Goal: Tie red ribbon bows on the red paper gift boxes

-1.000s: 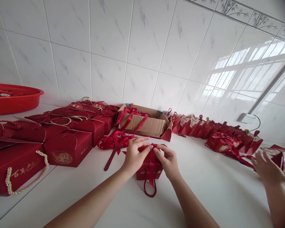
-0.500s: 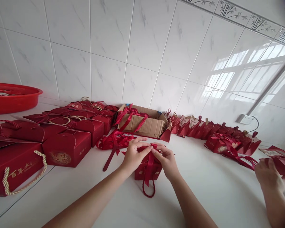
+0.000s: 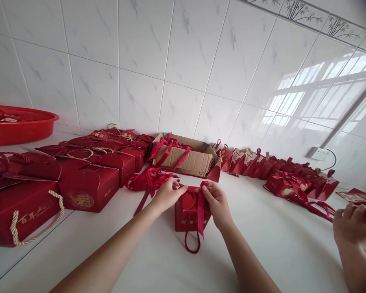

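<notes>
Your hands were apart, one at either side of the small box [image 3: 183,215], which stood on the near middle of the surface [image 3: 247,256]. Your right hand [image 3: 218,204] pinched a ribbon [image 3: 200,211] between thumb and finger at the box's top right; its tail hung down the near face. Your left hand [image 3: 167,196] had thumb and fingers at the top left edge, though you could not tell from this view whether they held ribbon or card.

The likeliest trouble was slipping: satin-looking ribbon could have slid out of so small a pinch if you pulled harder with one hand. An uneven pull might also have tipped or turned the box, since no palm braced it, or bent its top edge under your left thumb. The cord loop [image 3: 192,252] lay just below the hanging tail, so the two might have tangled. To the left, the loose ribbons [image 3: 140,181] lay near your left wrist and could have caught on it.
</notes>
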A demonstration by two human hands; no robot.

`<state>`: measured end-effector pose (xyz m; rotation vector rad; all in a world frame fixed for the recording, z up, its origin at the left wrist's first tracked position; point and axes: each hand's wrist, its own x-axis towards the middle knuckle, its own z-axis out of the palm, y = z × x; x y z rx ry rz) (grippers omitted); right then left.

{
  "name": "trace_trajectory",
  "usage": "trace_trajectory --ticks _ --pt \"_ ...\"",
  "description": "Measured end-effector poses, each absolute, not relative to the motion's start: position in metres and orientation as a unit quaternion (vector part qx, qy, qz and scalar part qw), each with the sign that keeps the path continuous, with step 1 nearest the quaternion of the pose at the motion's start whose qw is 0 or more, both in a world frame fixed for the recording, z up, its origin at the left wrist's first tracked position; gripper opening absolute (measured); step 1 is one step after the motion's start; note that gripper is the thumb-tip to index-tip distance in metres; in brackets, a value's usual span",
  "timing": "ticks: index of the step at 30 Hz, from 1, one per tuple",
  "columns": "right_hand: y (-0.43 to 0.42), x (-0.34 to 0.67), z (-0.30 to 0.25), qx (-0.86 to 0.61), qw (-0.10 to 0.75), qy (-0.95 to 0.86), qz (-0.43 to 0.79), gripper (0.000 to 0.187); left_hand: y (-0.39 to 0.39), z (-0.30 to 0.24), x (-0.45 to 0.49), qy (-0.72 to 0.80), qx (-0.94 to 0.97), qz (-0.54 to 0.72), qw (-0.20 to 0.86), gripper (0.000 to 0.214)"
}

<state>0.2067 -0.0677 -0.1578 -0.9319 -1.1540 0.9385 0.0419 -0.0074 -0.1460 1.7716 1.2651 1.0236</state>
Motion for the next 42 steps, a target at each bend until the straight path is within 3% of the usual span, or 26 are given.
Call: trace_trajectory --ticks 6,12,17,21,23,28,35,42 --pt "-0.065 0.208 -0.161 -0.437 0.631 -0.53 0.361 0.03 -0.006 -0.147 0.042 0.482 0.708 0.336 0.391 0.041" --pt "-0.063 0.209 -0.162 -0.47 0.616 -0.559 0.295 0.027 -0.005 -0.147 0.043 0.42 0.71 0.385 0.414 0.035" --pt "-0.064 0.21 -0.161 -0.468 0.607 -0.583 0.269 0.027 -0.008 -0.142 0.042 0.431 0.741 0.405 0.318 0.034" --pt "-0.067 0.21 -0.158 -0.483 0.601 -0.575 0.275 0.027 -0.013 -0.138 0.041 0.334 0.802 0.46 0.183 0.031" --pt "-0.07 0.208 -0.156 -0.497 0.591 -0.566 0.288 0.028 -0.017 -0.135 0.04 0.262 0.822 0.478 0.166 0.026" --pt "-0.077 0.203 -0.149 -0.523 0.546 -0.601 0.26 0.025 -0.029 -0.13 0.04 0.155 0.831 0.467 0.26 0.014" --pt "-0.087 0.199 -0.145 -0.463 0.475 -0.717 0.215 0.018 -0.035 -0.121 0.04 0.24 0.766 0.459 0.379 0.018" --pt "-0.089 0.193 -0.142 -0.458 0.469 -0.713 0.25 0.028 -0.015 -0.128 0.037 0.248 0.623 0.396 0.627 0.029"
